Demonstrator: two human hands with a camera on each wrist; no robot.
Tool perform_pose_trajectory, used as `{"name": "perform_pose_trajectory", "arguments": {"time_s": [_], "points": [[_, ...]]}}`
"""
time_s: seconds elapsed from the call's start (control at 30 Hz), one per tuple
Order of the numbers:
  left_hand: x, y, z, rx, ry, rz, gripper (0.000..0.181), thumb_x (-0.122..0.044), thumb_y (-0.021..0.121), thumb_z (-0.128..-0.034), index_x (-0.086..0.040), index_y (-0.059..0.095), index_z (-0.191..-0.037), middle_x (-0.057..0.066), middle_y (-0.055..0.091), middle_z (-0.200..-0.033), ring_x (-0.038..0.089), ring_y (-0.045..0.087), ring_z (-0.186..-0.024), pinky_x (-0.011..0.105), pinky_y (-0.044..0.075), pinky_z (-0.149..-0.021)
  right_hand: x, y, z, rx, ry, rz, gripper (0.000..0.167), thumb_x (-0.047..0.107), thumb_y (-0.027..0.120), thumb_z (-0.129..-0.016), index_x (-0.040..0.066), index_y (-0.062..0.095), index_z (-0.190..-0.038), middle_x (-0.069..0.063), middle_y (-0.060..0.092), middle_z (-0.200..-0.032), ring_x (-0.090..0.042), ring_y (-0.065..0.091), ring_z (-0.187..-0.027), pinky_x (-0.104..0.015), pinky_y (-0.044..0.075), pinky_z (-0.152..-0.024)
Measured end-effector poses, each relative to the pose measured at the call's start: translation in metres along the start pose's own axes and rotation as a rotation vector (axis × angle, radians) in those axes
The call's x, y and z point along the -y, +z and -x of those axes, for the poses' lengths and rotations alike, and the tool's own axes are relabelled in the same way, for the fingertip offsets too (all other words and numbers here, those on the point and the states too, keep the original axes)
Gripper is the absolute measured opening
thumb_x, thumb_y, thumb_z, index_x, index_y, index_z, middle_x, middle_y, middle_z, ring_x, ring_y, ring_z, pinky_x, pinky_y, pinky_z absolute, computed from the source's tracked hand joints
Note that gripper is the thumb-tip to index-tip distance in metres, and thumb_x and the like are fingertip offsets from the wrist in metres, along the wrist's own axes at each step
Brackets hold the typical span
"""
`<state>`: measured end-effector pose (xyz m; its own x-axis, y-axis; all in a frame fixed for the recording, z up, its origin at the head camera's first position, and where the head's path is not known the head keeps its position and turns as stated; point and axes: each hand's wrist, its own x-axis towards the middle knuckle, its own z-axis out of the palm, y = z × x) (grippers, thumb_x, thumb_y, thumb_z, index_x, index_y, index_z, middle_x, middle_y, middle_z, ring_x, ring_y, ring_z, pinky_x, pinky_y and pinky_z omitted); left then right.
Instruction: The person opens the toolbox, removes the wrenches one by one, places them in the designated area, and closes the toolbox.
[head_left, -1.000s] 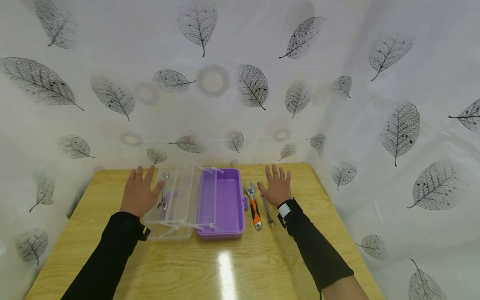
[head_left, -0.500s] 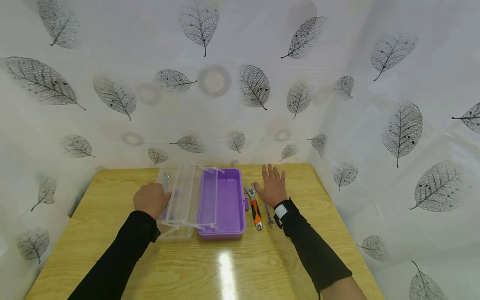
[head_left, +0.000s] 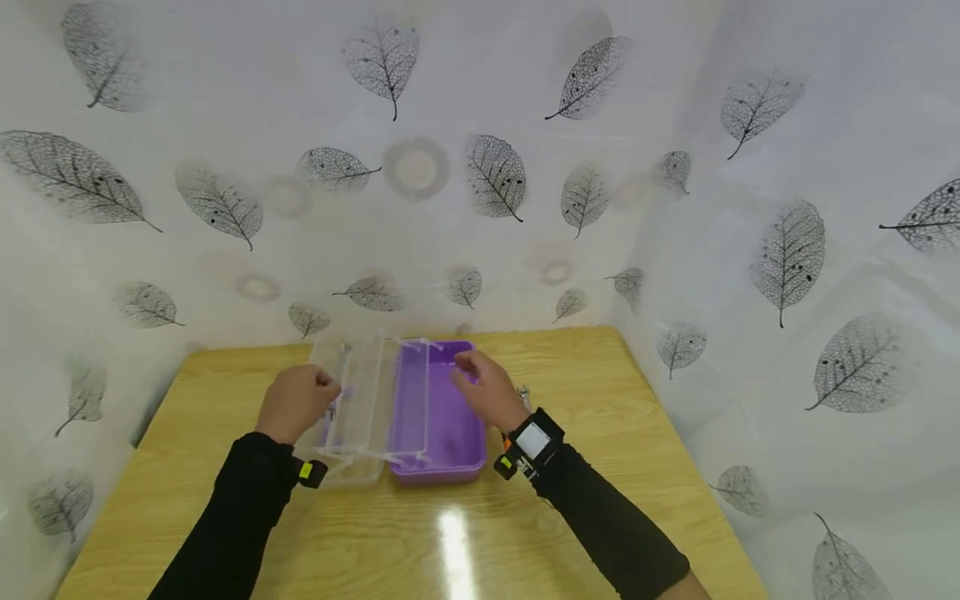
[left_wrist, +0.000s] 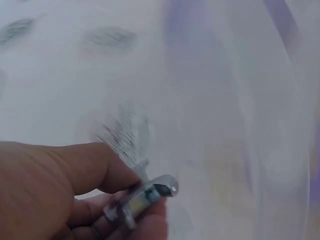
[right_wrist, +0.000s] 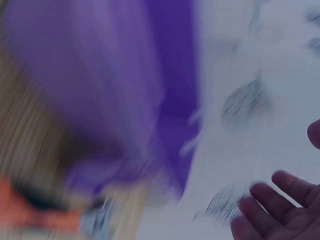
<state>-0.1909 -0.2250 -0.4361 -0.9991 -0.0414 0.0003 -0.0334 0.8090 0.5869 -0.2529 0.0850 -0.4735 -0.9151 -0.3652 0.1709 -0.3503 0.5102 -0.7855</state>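
Metal tool pinched at left, open box to its right

At my far left, just above the wrist, a small black device [head_left: 310, 472] shows a yellow patch. My left grip [head_left: 294, 402] pinches a shiny metal tool [left_wrist: 157, 191] between thumb and fingers, near the left edge of the clear trays [head_left: 365, 408]. In the left wrist view the tool's long axis seems to slant up and to the right, though blur hides its full shape.

The relation that matters, as I judge it: the tool lies left of the purple box [head_left: 453, 437], with the clear trays between them. The box's long side runs away from me across the desk [head_left: 600, 508]. My left hand is nearer the trays, my right nearer the box.

My right grip [head_left: 487, 392] is over the box's right wall, fingers loosely bent and holding nothing; whether it touches the rim I cannot tell. Beside the box, partly under my wrist, lies an orange-handled tool [right_wrist: 42, 216]. Just right of my hand pokes the end of another metal tool [head_left: 524, 394].

The watch [head_left: 534, 440] on my right wrist has a pale face. I can read no brand, label or writing anywhere.
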Motion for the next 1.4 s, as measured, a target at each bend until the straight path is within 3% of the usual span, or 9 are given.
{"name": "perform_pose_trajectory", "arguments": {"time_s": [0.13,0.27,0.4,0.5,0.67,0.8,1.03,1.23,1.4], "points": [[-0.04,0.019,0.019,-0.087,0.121,0.212,0.022,-0.017,0.062,-0.1028,-0.001,0.075,-0.108,0.008,0.074,-0.091,0.02,0.065,-0.075,0.031,0.053,-0.066,0.039,0.007,0.004,0.132,-0.019,-0.32,0.039,0.029,0.053,-0.11,0.001,0.06,-0.136,-0.018,0.069,-0.125,-0.028,0.068,-0.112,-0.042,0.057,-0.1],[-0.072,0.044,0.04,-0.06,0.207,0.411,0.018,-0.016,0.065,-0.1032,-0.003,0.075,-0.112,0.007,0.074,-0.093,0.017,0.068,-0.079,0.028,0.056,-0.068,0.055,0.009,0.012,0.139,-0.048,-0.477,0.03,0.026,0.054,-0.11,-0.001,0.067,-0.115,-0.018,0.071,-0.104,-0.023,0.069,-0.091,-0.037,0.062,-0.084],[-0.078,0.063,0.051,-0.017,0.205,0.482,0.017,-0.017,0.065,-0.1038,-0.006,0.075,-0.112,0.003,0.073,-0.091,0.015,0.067,-0.079,0.028,0.057,-0.069,0.05,0.011,0.02,0.092,-0.073,-0.492,0.024,0.016,0.057,-0.109,-0.004,0.066,-0.1,-0.013,0.067,-0.087,-0.027,0.066,-0.081,-0.028,0.06,-0.073],[-0.07,0.064,0.05,-0.043,0.206,0.392,0.026,-0.024,0.064,-0.1053,-0.008,0.072,-0.124,0.003,0.075,-0.104,0.018,0.071,-0.092,0.035,0.06,-0.079,0.036,0.006,0.022,0.037,-0.055,-0.483,0.023,0.014,0.058,-0.107,-0.007,0.064,-0.099,-0.01,0.065,-0.084,-0.03,0.065,-0.079,-0.026,0.059,-0.069],[-0.043,0.038,0.031,-0.177,0.244,0.135,0.053,-0.036,0.059,-0.1072,-0.006,0.053,-0.151,0.018,0.062,-0.142,0.039,0.058,-0.13,0.057,0.048,-0.108,-0.002,-0.02,0.018,-0.072,0.047,-0.399,0.024,0.017,0.057,-0.108,-0.005,0.064,-0.103,-0.017,0.066,-0.086,-0.025,0.064,-0.075,-0.038,0.062,-0.067],[-0.016,0.014,0.011,-0.242,0.26,-0.002,0.064,-0.037,0.057,-0.1079,-0.004,0.038,-0.16,0.028,0.045,-0.154,0.049,0.04,-0.143,0.064,0.032,-0.118,-0.044,-0.047,0.018,-0.078,0.136,-0.345,0.023,0.019,0.05,-0.111,-0.001,0.061,-0.105,-0.027,0.069,-0.095,-0.021,0.067,-0.073,-0.043,0.064,-0.069],[0.028,0.01,-0.011,-0.226,0.224,-0.049,0.074,-0.039,0.056,-0.1075,0.001,0.026,-0.162,0.038,0.032,-0.157,0.059,0.024,-0.146,0.073,0.019,-0.119,-0.108,-0.067,0.032,-0.07,0.285,0.106,0.027,0.021,0.048,-0.112,0.001,0.061,-0.098,-0.019,0.068,-0.087,-0.026,0.06,-0.065,-0.033,0.04,-0.053],[0.032,0.019,-0.012,-0.228,0.202,-0.041,0.075,-0.036,0.058,-0.1066,0.006,0.027,-0.16,0.041,0.034,-0.154,0.06,0.028,-0.143,0.071,0.02,-0.119,-0.149,-0.057,0.039,-0.073,0.422,0.405,0.027,0.017,0.05,-0.109,0.001,0.063,-0.092,-0.01,0.061,-0.076,-0.022,0.055,-0.063,-0.034,0.041,-0.055],[0.026,0.018,-0.013,-0.236,0.202,-0.034,0.076,-0.035,0.059,-0.1061,0.007,0.025,-0.16,0.042,0.031,-0.155,0.062,0.023,-0.144,0.071,0.017,-0.12,-0.164,-0.054,0.039,-0.065,0.488,0.479,0.028,0.017,0.052,-0.108,-0.005,0.065,-0.096,-0.014,0.061,-0.076,-0.026,0.058,-0.065,-0.038,0.047,-0.058]]}}
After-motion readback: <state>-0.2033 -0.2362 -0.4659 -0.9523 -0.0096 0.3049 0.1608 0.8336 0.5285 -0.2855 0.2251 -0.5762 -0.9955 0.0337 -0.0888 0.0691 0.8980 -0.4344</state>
